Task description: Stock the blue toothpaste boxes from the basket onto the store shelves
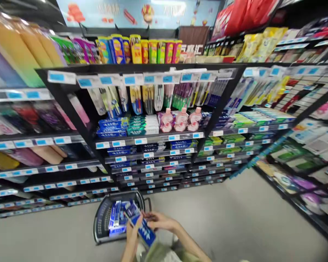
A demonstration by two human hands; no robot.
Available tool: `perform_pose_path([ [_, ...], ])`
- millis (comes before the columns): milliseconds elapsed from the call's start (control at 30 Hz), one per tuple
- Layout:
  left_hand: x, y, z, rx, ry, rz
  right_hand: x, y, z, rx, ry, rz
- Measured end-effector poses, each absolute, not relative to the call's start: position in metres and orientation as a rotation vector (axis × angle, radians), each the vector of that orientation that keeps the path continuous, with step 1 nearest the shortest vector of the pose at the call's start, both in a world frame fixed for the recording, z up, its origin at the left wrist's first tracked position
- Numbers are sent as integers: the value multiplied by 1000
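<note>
Low in the head view, both my hands hold blue toothpaste boxes (142, 225) over a grey shopping basket (104, 218) on the floor. My left hand (131, 233) is wrapped round the boxes from below. My right hand (160, 220) pinches their upper end. More blue boxes (116, 218) lie inside the basket.
Black store shelves (229, 94) with blue price tags run ahead and along both sides. Toothpaste boxes (125, 125), pink bottles (182, 118) and hanging toothbrushes (153, 96) fill the middle bay. Grey floor (235, 218) stretches to the right of the basket.
</note>
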State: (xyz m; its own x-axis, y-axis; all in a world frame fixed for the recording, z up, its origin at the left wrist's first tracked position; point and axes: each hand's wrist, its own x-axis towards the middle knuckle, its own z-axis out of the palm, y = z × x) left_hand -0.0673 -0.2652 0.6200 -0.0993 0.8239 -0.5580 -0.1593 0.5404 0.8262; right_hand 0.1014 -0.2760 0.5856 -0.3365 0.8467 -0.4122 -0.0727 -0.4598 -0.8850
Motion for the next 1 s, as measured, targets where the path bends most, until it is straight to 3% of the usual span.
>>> perform_pose_path([
  [133,-3,-294,603,361,1076,1149,160,-306,577,-1216,-1053,1838],
  [300,74,-305,609,161,788,1240,247,-334,576,-1233,-677,1520],
  [567,148,-333,607,111,770,1230,351,-376,565,-1331,-240,1205],
  [1000,141,-352,633,786,871,645,382,-401,583,-1139,-101,1135],
])
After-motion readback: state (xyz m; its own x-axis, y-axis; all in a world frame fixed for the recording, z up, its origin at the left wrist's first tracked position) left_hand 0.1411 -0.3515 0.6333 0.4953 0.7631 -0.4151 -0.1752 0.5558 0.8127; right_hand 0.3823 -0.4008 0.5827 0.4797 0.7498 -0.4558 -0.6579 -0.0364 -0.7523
